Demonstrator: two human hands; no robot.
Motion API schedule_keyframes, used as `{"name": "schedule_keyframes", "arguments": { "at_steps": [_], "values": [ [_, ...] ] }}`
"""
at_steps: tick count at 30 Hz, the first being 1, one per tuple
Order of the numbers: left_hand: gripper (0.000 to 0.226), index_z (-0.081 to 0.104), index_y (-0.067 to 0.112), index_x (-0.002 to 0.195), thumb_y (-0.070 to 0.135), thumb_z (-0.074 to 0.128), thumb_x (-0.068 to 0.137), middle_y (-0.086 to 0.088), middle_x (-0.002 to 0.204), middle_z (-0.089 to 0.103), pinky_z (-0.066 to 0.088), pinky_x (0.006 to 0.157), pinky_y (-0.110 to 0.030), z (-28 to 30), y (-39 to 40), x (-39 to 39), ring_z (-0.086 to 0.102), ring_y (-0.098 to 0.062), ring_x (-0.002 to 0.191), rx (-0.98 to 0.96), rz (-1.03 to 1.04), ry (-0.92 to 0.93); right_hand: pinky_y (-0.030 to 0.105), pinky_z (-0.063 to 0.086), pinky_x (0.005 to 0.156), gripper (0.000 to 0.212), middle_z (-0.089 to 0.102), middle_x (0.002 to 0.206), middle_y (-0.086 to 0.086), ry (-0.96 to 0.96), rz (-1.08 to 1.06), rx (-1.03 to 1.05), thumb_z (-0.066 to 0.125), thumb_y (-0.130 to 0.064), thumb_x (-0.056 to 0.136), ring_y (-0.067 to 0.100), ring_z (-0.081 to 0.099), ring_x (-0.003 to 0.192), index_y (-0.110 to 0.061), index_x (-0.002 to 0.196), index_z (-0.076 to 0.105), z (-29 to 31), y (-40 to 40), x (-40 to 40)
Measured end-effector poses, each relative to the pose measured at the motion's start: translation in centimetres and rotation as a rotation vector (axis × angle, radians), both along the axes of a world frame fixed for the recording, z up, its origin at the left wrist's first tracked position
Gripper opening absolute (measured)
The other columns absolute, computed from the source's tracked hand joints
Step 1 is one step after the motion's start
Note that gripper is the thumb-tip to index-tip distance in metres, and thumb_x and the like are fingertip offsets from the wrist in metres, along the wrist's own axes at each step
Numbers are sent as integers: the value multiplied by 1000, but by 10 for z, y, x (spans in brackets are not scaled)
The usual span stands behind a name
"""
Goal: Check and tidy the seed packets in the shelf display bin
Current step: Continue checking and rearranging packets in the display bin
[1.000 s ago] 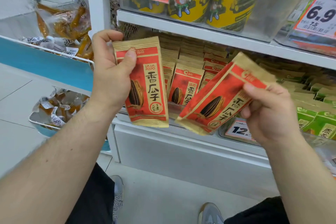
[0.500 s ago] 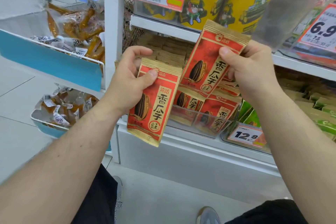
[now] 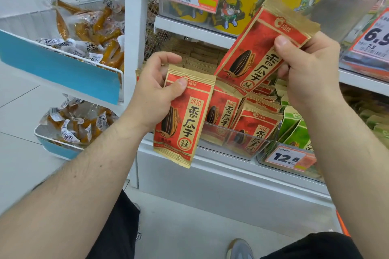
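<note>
From the head camera, your left hand [image 3: 155, 92] pinches a red seed packet [image 3: 183, 120] by its top edge, thumb on the front, hanging in front of the clear display bin [image 3: 235, 143]. Your right hand [image 3: 305, 69] grips a second red packet [image 3: 259, 48], tilted, above the bin, where more red packets [image 3: 254, 128] stand upright.
</note>
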State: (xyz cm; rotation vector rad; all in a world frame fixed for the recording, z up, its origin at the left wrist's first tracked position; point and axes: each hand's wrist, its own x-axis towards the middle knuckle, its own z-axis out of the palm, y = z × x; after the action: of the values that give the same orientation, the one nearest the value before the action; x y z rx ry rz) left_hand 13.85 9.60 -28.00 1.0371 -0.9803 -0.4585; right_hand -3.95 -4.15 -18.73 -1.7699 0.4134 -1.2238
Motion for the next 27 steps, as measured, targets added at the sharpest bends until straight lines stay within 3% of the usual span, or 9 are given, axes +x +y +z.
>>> {"name": "schedule_keyframes", "arguments": {
  "at_steps": [3,7,12,16,19,23,27],
  "values": [
    [29,46,23,111,6,58,90,6,88,72,59,67,-34,-1,1,0,71,-18,80,22,-5,-8,12,44,53,18,67,60,-19,125,-73,-52,58,-2,94,-7,56,50,-17,84,62,-9,-5,2],
    [30,45,22,112,-1,55,95,5,89,72,59,67,-34,-1,2,0,72,-20,82,47,7,-7,22,42,51,15,64,64,-11,169,-128,-25,62,-12,92,2,48,46,-22,82,65,-17,-17,-2],
    [31,46,23,111,-2,55,94,5,87,71,59,66,-35,-1,1,-2,72,-20,80,60,17,-10,19,43,50,17,65,59,-15,165,-158,-23,60,-7,93,-2,51,45,-20,83,64,-13,-22,-9],
    [31,46,22,111,-3,55,94,4,87,71,59,66,-34,-1,-2,-5,71,-20,81,59,-6,1,23,46,52,15,69,75,0,337,-156,-51,64,-10,92,6,52,50,-21,81,67,-20,-22,0],
    [33,46,23,109,-4,54,94,5,85,72,59,65,-34,-2,-4,-8,71,-19,79,60,-12,-4,29,51,60,12,72,79,0,509,-159,-52,69,-17,89,9,57,55,-25,80,70,-28,-26,11],
    [33,46,23,110,-4,56,94,1,86,70,59,67,-36,-4,-4,-8,71,-22,80,64,-21,-22,34,55,82,6,73,85,-11,760,-222,-81,76,-31,83,10,68,82,-29,87,74,-41,-31,18],
    [34,46,23,109,-5,56,93,-1,87,70,59,64,-33,-3,-3,-10,71,-21,79,76,-25,-34,19,44,61,19,65,81,-16,845,-284,-176,81,-32,76,-1,59,75,-29,88,67,-41,-28,23]
  ]
}}
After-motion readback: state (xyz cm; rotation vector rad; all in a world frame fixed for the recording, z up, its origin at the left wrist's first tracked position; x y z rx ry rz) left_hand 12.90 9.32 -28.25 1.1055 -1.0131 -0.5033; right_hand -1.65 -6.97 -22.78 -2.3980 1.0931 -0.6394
